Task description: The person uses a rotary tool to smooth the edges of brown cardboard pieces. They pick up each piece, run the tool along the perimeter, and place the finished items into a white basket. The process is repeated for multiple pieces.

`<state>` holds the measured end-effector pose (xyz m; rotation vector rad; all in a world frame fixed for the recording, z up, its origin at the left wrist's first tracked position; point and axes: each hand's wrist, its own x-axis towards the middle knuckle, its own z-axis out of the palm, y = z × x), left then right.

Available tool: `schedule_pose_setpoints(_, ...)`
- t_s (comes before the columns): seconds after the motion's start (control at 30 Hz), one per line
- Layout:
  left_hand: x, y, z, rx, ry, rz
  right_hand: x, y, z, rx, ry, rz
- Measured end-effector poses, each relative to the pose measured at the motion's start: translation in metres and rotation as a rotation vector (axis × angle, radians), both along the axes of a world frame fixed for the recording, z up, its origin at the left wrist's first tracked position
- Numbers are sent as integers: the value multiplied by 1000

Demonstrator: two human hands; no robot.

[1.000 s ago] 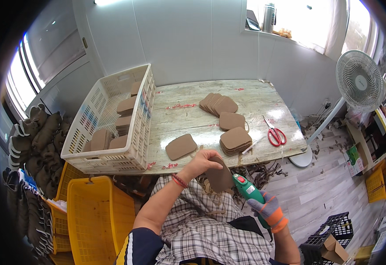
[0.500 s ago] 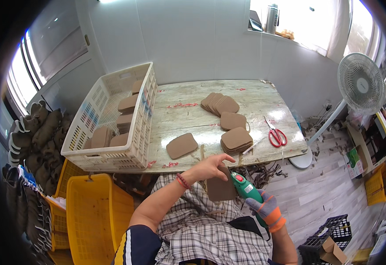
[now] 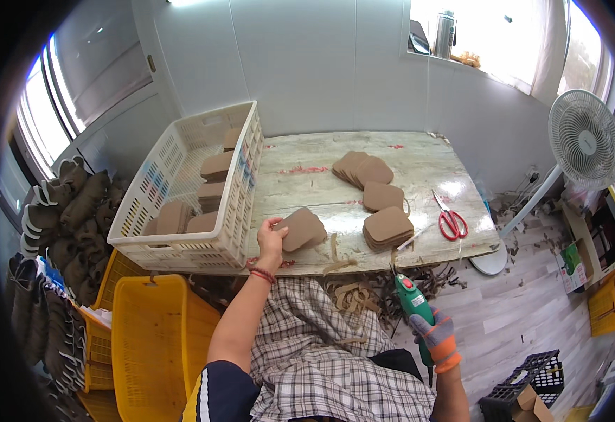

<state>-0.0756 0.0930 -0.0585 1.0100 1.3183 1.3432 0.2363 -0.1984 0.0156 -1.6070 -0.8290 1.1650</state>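
Note:
My bare left hand (image 3: 271, 243) pinches the left edge of a brown rounded-rectangle pad (image 3: 299, 231). That pad lies over another brown pad, which peeks out at its lower right, on the table. In a grey and orange glove, my right hand (image 3: 435, 337) grips green electric scissors (image 3: 414, 297) with a red switch, in front of the table's near edge. Their small dark tip points up and away from me. A neat stack of brown pads (image 3: 387, 226) sits right of centre, with a single pad (image 3: 382, 196) and a fanned-out pile (image 3: 363, 169) behind it.
Red-handled scissors (image 3: 453, 224) lie on the table's (image 3: 300, 151) right side. A white crate (image 3: 181, 246) with brown pads stands at left, above a yellow bin (image 3: 149, 337). Brown offcuts (image 3: 353, 299) hang at the near edge. A white fan (image 3: 585, 144) stands at right.
My left hand has carried the pad from beside the scissors' tip to the left, onto the pad lying on the table. The right hand with the electric scissors has shifted slightly.

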Motion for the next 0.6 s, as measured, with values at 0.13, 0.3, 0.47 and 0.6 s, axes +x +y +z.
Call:
schedule_pose_setpoints(0.13, -2, 12, -10, 179, 651, 31, 3, -6, -5, -29, 20, -31)
schedule_pose_setpoints(0.3, 63, -2, 16, 765, 1243, 117, 7, -11, -22, -74, -69, -70)
schedule_pose_setpoints(0.47, 174, 6, 6, 642, 1185, -332, 10, -11, -49, -68, -107, -106)
schedule_pose_setpoints(0.6, 189, 2, -2, 477, 1141, -439, 9, -15, -42, -69, -104, -108)
